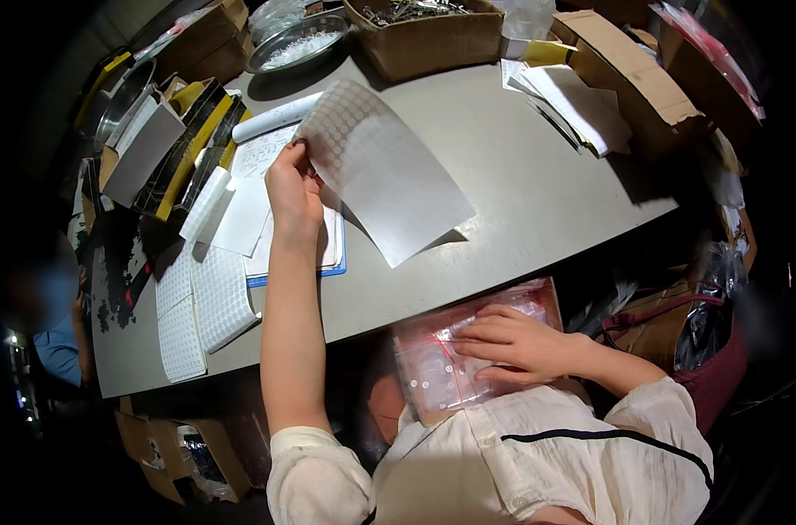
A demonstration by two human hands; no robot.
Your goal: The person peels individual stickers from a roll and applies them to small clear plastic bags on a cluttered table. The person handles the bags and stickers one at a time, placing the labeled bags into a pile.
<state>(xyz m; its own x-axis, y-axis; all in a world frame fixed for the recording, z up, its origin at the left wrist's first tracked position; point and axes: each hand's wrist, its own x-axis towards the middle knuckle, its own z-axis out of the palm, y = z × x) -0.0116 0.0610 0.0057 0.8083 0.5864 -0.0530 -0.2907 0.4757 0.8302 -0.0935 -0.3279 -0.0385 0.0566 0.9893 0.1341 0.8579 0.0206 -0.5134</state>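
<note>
My left hand (295, 185) is raised over the table, its fingers pinching the left edge of a sticker sheet (398, 175). Rows of round stickers show through at the sheet's upper end; the rest looks plain white, and its lower corner hangs close to the tabletop. On my lap rests an open cardboard box (551, 302) holding clear plastic bags (437, 372) with red seal strips and small round white stickers. My right hand (516, 344) lies flat on these bags, fingers stretched out. Behind the left forearm, papers on a blue clipboard (332, 269) are partly hidden.
More sticker sheets (214, 302) lie at the table's left edge. Farther back stand a metal bowl (297, 48) of small clear pieces, a carton of metal parts (433, 39) and other boxes (625, 66). Loose papers (582, 109) lie at the right. Another person's blue sleeve (59, 354) shows far left.
</note>
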